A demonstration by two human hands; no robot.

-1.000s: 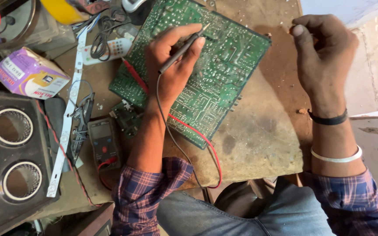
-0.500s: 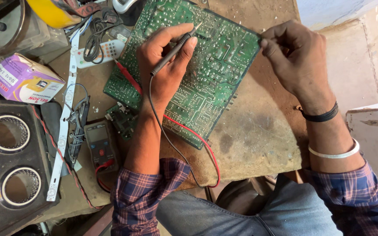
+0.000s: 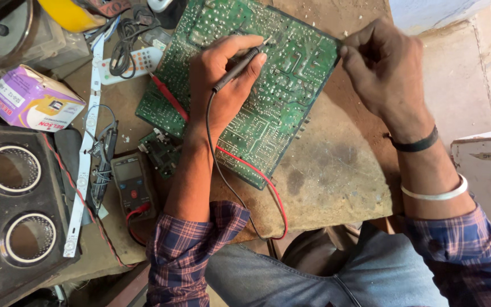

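- Nearest: black multimeter (image 3: 133,185) flat on worn surface (image 3: 336,182), red + black leads running up toward board.
- Left of it: twin-ring speaker box (image 3: 15,210), white LED strip (image 3: 86,153) laid alongside.
- Mid: left hand (image 3: 223,85) on green circuit board (image 3: 257,96), grip closed pen-style on black probe (image 3: 240,68), tip down on solder side near top centre. Red probe (image 3: 169,98) lying loose on board, under left wrist.
- Right hand (image 3: 385,68) now at board's right edge, fingers pinched shut at the corner; a sec ago raised clear of it. Pinched item, if any, too small to tell. Reads as steadying board for probing.
- Far: purple carton (image 3: 32,102), white remote (image 3: 129,63), yellow tub (image 3: 69,12).
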